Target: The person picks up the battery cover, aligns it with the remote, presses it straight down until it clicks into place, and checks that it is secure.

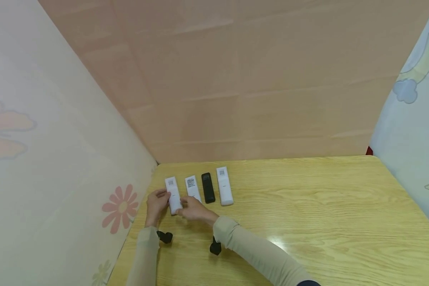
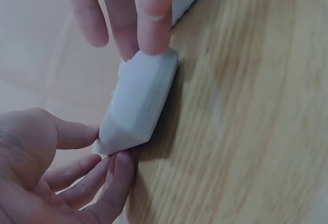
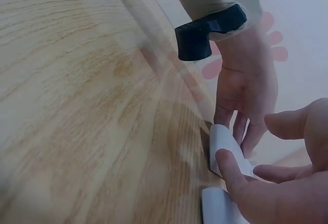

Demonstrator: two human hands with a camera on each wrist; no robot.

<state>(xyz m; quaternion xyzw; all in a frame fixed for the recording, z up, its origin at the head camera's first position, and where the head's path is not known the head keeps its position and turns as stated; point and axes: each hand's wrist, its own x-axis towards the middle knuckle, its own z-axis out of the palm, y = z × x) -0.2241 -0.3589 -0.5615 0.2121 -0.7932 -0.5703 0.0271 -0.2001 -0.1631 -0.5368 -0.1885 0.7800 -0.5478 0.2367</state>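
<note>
My left hand (image 1: pixel 157 202) pinches the left edge of a white remote control (image 1: pixel 172 190), its thumb on top and its fingers along the side. In the left wrist view, that thumb and those fingertips meet at one corner of the remote (image 2: pixel 141 98). From the other side my right hand (image 1: pixel 194 208) reaches in with loosely extended fingers. One of its fingers (image 3: pixel 230 167) touches the remote's near part in the right wrist view. A second white remote (image 1: pixel 192 186) with printed text lies just right of it, partly behind the right hand.
Farther right, a black remote (image 1: pixel 208 188) and another white remote (image 1: pixel 224 186) lie in the same row on the wooden table (image 1: pixel 307 206). A flowered wall panel (image 1: pixel 93 151) runs along the left side, and a beige panel (image 1: pixel 243 99) stands behind the table.
</note>
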